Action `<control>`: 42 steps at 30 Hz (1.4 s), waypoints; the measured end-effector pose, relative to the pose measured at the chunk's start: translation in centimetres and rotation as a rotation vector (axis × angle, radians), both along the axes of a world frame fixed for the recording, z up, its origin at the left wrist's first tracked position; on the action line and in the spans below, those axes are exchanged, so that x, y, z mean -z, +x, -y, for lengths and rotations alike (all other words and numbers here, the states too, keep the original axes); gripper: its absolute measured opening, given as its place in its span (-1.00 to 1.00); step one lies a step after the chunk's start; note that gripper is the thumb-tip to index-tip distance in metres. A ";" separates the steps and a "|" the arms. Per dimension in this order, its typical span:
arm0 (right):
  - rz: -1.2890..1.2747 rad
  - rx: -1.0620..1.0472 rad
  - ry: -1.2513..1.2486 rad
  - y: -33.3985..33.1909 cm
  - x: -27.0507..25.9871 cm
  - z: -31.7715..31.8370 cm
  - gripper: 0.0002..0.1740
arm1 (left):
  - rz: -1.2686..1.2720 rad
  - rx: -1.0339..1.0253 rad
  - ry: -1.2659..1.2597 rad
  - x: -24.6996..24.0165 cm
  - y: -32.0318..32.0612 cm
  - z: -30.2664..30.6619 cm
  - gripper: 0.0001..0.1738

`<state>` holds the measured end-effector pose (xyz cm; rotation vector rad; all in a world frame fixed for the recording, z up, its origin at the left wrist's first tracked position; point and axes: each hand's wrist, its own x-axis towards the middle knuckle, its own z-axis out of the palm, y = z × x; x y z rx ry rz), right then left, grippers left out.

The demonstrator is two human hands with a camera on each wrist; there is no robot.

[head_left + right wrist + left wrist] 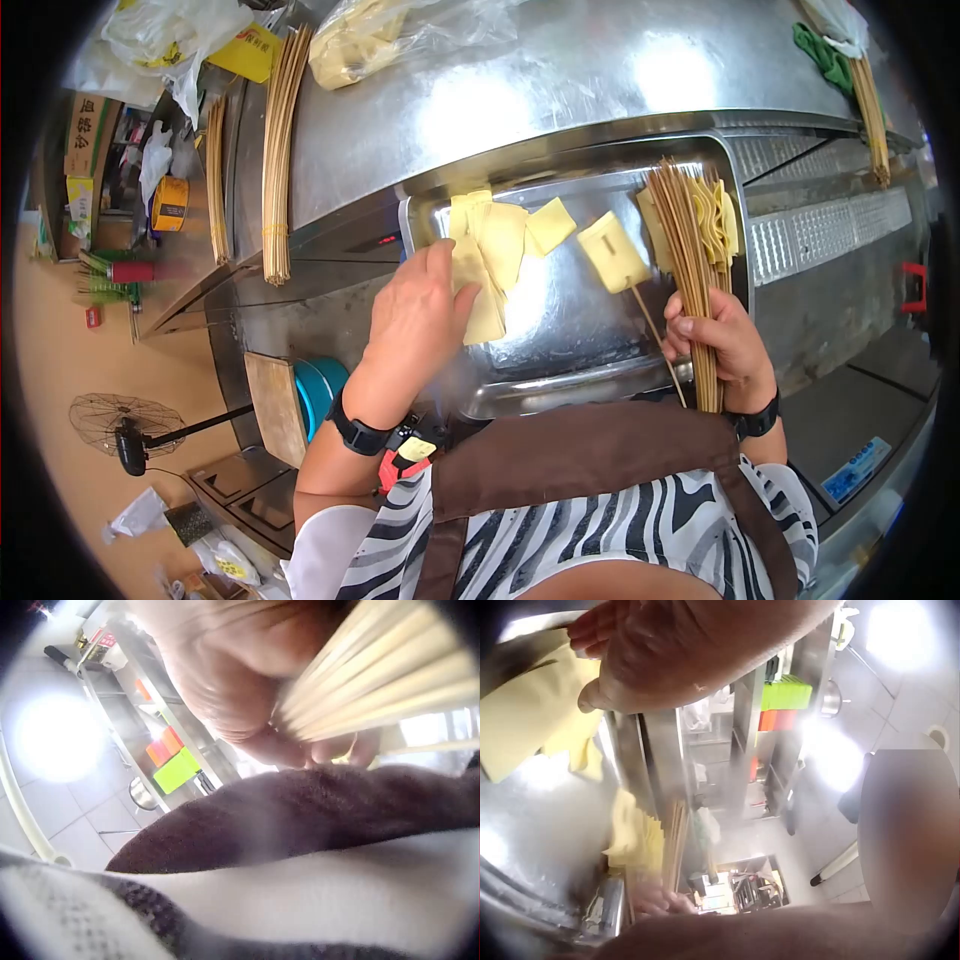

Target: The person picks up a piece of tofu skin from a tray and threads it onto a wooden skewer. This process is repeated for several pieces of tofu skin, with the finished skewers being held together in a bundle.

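A steel tray (545,365) holds flat yellow sheets (502,245) on its left side. The left hand (415,310) is at the near-left edge of these sheets, thumb and fingers apart; in the left wrist view its fingertips (592,637) lie by the sheets (525,712). Whether it touches them is unclear. The right hand (732,345) grips a bundle of thin sticks (690,260), also seen in the right wrist view (382,682). One separate stick (655,325) slants from that hand to a folded yellow piece (613,253) pierced on its end.
Wavy folded yellow pieces (715,225) lie at the tray's right end, behind the bundle. More stick bundles (285,160) lie on the steel counter (520,80) at the left, with a plastic bag (350,45) at the back. A green cloth (825,58) is far right.
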<state>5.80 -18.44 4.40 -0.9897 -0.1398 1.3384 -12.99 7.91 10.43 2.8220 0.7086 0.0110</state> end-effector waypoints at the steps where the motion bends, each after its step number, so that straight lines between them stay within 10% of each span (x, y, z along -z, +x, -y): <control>1: -0.002 -0.002 -0.003 0.1 0.0 0.1 -0.83 | -0.036 0.003 -0.009 0.5 -0.6 -0.1 -0.49; 9: 0.058 -0.089 -0.052 0.1 -1.1 0.0 -0.92 | -0.096 0.160 0.013 2.5 0.5 -1.5 -0.14; 20: 0.071 -0.060 -0.005 0.0 -0.6 0.3 -0.91 | -0.068 0.325 -0.116 1.4 0.5 -2.7 -0.67; 30: 0.109 -0.059 -0.028 -0.4 -0.2 0.1 -0.84 | -0.077 0.466 -0.398 -0.3 5.9 -1.9 -0.64; 33: 0.135 -0.072 -0.087 -0.5 -0.2 0.5 -0.80 | 0.160 0.484 -0.035 2.6 8.8 -2.1 -0.61; 42: 0.137 -0.110 -0.112 -0.3 0.6 0.6 -0.73 | 0.131 0.631 -0.170 2.5 5.1 -2.4 -0.65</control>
